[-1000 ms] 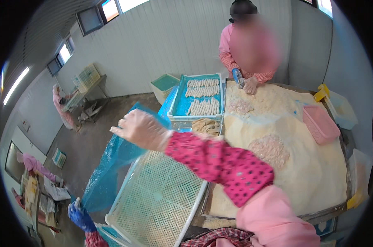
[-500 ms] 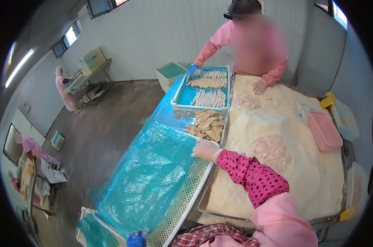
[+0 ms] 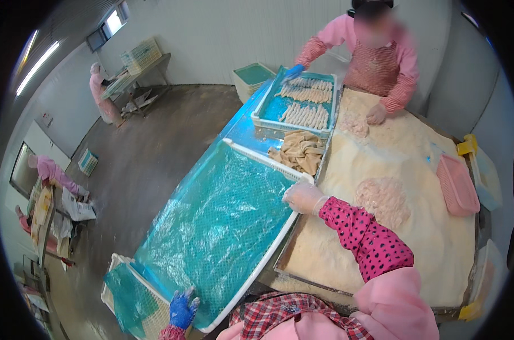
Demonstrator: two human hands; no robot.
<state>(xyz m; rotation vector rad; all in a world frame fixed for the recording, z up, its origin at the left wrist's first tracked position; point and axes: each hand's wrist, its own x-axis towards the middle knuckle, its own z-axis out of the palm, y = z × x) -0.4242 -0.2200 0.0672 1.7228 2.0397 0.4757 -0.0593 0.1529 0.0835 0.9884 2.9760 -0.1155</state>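
A sheet of blue-green plastic film point(image 3: 223, 215) covers a large white mesh tray point(image 3: 256, 279) in front of me. My right hand point(image 3: 303, 198), in a clear glove, is closed on the film's edge at the tray's far right corner. At the near left of the same sheet is my left hand point(image 3: 183, 309) in a blue glove. Its fingers are stretched out over the film, with nothing visible in them. Beyond the tray lies a crumpled tan cloth point(image 3: 297, 152).
On the right, a powder-filled table point(image 3: 347, 260) bears a pale, wet-looking pile point(image 3: 383, 199) and a pink basket point(image 3: 457, 185). Across stands a co-worker point(image 3: 376, 68) by a lined tray point(image 3: 268, 124) with rows of pale coated pieces. Another film-lined tray point(image 3: 110, 290) is at my lower left.
The film has spread right across the tray, covering mesh that showed along its right side. My left hand has come further into view at the lower edge. My right hand stays at the far corner.
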